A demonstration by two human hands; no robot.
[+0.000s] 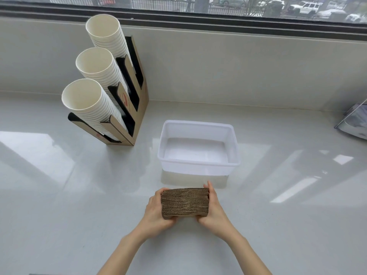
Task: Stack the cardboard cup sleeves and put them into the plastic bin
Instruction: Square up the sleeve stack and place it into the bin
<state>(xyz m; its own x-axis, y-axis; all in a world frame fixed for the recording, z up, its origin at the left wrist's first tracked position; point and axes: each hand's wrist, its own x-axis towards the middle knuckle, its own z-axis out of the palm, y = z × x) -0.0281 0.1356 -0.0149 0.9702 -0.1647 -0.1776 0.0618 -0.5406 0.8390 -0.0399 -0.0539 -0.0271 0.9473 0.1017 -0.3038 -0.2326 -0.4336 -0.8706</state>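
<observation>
A thick stack of brown corrugated cardboard cup sleeves (185, 202) is pressed between both hands just above the white counter, edges facing me. My left hand (155, 210) grips its left end and my right hand (213, 210) grips its right end. Directly beyond the stack stands the translucent white plastic bin (198, 164), which has nothing inside it. A short gap of counter separates the stack from the bin's near wall.
A cardboard cup holder (137, 108) with three slanted columns of white paper cups (93, 62) stands at the back left. A clear stand with papers (355, 120) sits at the far right edge. A low wall and window run along the back.
</observation>
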